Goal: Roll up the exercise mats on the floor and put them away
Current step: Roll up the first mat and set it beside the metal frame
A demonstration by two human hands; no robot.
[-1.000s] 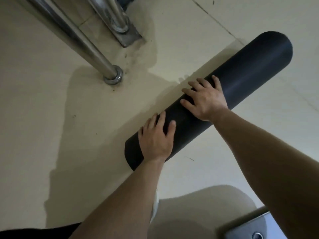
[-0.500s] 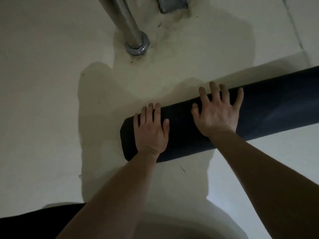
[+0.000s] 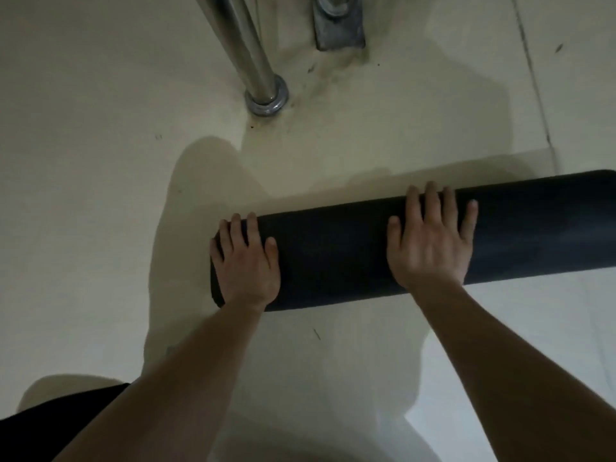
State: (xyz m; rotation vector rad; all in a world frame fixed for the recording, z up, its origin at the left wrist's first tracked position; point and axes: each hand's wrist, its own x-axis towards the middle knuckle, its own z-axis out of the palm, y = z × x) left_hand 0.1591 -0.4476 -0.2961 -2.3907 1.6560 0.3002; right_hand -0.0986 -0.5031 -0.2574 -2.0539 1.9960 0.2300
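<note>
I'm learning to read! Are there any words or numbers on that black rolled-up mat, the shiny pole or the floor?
None: no words, numbers or signs show anywhere.
Rolled mat: plain dark surface, no label showing.
Metal pole and metal plate: no writing.
Floor: only scuffs and stains.

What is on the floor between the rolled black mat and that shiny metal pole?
Nothing: the head view shows only bare floor, shadowed and faintly stained, between the rolled mat and the pole's base.
</note>
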